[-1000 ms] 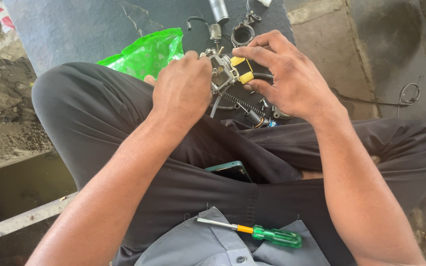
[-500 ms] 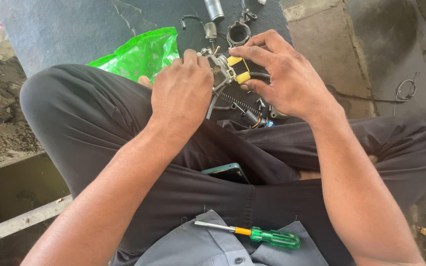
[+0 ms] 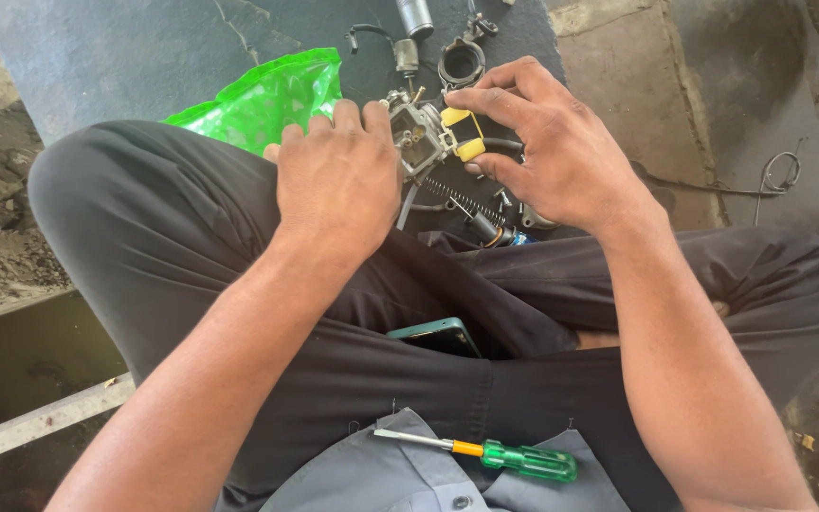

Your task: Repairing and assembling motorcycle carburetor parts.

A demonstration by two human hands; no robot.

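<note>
- Rough concrete floor (image 3: 618, 57) with a dark mat (image 3: 144, 57) laid at the far side; the person sits cross-legged in dark trousers, working over the lap.
- Left hand (image 3: 338, 180): fingers curled down over the near-left side of a small metal carburetor body (image 3: 419, 137), clamped on it and steadying it above the left knee.
- Right hand (image 3: 556, 152): forefinger and thumb closed on a yellow float (image 3: 464, 133) that sits against the right face of the carburetor body.
- Step in hand, as judged: the float is being seated on, or lifted off, the body; which of the two cannot be told. The next move calls for a firm left-hand hold and a fine pinch on the float.
- Just below the hands: a coil spring (image 3: 462, 201) and small loose parts on the mat, some hidden by the right palm.
- Far side: a round metal ring part (image 3: 460, 62) and a cylinder (image 3: 414, 14); a green plastic bag (image 3: 263, 95) lies left of them.
- Near side: a green-handled screwdriver (image 3: 495, 455) rests on grey cloth; a phone (image 3: 438, 337) sits in the lap.
- Open room: tight between the hands; loose parts crowd the near right; a ledge edge drops at the left.
</note>
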